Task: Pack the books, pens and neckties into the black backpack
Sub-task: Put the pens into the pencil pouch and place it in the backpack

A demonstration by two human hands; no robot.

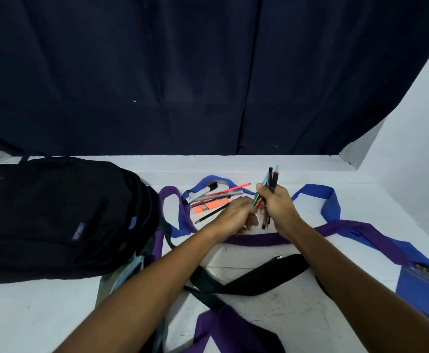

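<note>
The right hand [275, 202] grips a bundle of pens [269, 189], long axis near upright, tips tilted slightly right; their count is hard to make out. The left hand [236, 215], just left of the bundle, curls its fingers at the bundle's lower end. Left of the bundle, loose pens [208, 200] lie slanted on the counter [42, 314] among blue [330, 200] and purple neckties [259, 238]. The black backpack [55, 217] lies far left.

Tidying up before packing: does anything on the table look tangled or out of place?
Yes. The purple necktie and blue necktie sprawl unfolded, crossing each other, with loose pens lying among their loops.
</note>
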